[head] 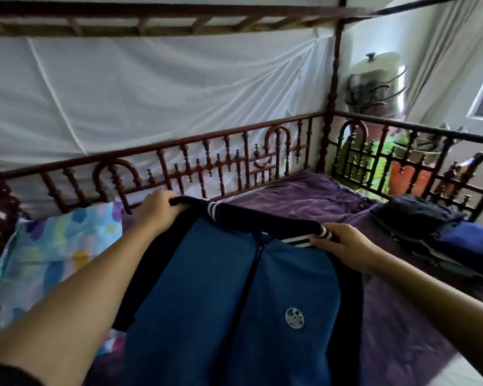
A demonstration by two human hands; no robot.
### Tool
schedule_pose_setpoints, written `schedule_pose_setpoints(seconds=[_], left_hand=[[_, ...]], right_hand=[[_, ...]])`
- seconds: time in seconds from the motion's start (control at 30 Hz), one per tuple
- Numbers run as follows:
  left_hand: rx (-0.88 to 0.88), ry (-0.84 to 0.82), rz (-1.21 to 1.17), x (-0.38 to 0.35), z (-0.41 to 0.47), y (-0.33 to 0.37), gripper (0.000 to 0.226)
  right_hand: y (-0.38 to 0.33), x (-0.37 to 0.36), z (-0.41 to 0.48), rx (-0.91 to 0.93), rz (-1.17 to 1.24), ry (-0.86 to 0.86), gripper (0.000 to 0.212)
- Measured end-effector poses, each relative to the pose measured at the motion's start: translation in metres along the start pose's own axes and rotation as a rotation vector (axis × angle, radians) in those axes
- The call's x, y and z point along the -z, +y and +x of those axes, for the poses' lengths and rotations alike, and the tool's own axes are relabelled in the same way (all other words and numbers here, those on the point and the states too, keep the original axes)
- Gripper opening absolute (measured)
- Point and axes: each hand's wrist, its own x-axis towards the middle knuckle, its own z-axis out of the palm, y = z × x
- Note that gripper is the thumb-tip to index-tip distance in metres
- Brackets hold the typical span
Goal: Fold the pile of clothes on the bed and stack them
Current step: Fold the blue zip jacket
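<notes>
Head view: I hold the jacket [234,302] up on the near side of the rail [207,151], over the bed [304,201]. My left hand [158,210] curls its fingers round one collar end, and my right hand [343,246] pinches the striped end. I judge the dark sleeves could swing loose and spoil the fold, or a collar end could slip as I lower it. The pile [430,227] lies by the rail's right end. The round chest badge [294,318] is too blurred to read
</notes>
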Motion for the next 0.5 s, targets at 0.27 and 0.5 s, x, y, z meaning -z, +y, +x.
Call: schedule_pose_setpoints(seconds=[0.27, 0.5], left_hand=[[-0.103, -0.277, -0.157, -0.15, 0.083, 0.14, 0.016], [-0.08, -0.304, -0.127, -0.339, 0.141, 0.241, 0.005]], right_hand=[[0.153, 0.06, -0.033, -0.22, -0.089, 0.232, 0.033], [0.323, 0.105, -0.017, -0.435, -0.082, 0.301, 0.033]])
